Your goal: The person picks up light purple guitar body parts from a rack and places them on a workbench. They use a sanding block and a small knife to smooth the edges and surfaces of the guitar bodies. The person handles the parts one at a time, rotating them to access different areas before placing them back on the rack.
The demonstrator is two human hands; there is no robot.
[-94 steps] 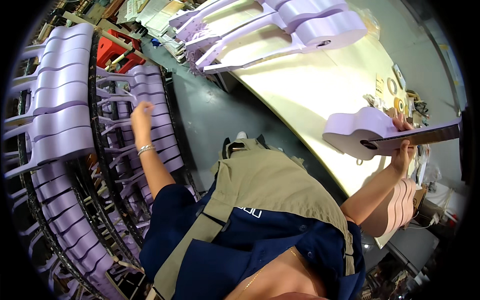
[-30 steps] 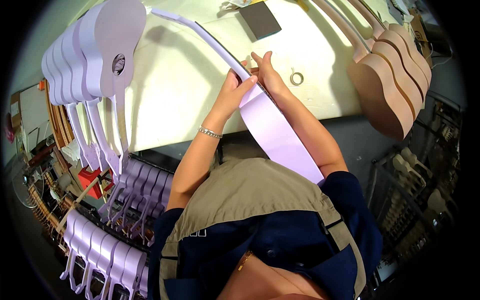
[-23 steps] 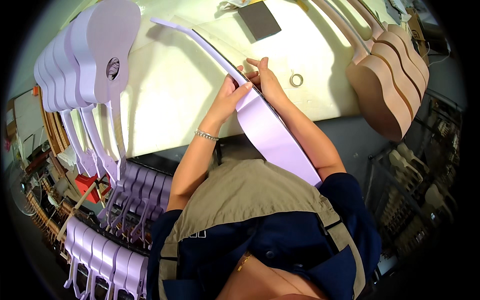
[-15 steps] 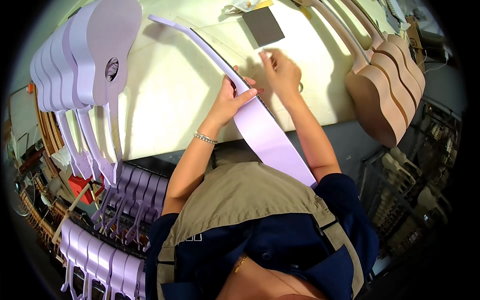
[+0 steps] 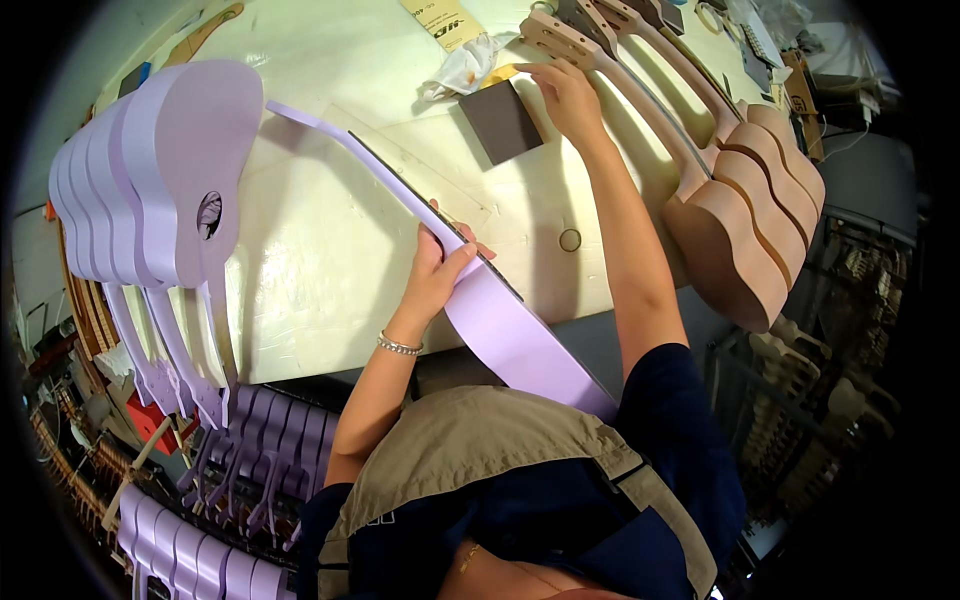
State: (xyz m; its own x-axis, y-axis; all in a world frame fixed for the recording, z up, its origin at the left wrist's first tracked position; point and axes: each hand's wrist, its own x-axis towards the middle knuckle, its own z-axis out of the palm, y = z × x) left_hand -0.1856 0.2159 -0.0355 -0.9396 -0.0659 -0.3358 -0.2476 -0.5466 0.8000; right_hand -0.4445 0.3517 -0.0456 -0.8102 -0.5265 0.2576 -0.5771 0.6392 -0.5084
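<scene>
A lilac ukulele [image 5: 525, 340] lies tilted on its side against my apron, its neck slanting up to the far left over the table. My left hand [image 5: 437, 268] is wrapped round the neck close to the body, thumb over the dark fingerboard edge. Farther off, my right hand [image 5: 570, 98] is stretched out, its fingertips at a small yellow piece [image 5: 500, 75] beside a crumpled whitish cloth [image 5: 465, 72]. Whether those fingertips touch the yellow piece I cannot tell. Below that hand lies a dark square piece [image 5: 500, 122].
Several lilac ukuleles [image 5: 150, 180] stand at the left of the pale table [image 5: 320, 220]. Brown unpainted ukuleles [image 5: 730, 235] stand at the right, their headstocks near my right hand. A small dark ring [image 5: 570, 240] and a yellow printed sheet [image 5: 442, 20] lie on the table.
My right hand has moved away from beside the ukulele's neck, farther over the table to the yellow piece. The view has shifted; my left hand keeps its hold on the ukulele.
</scene>
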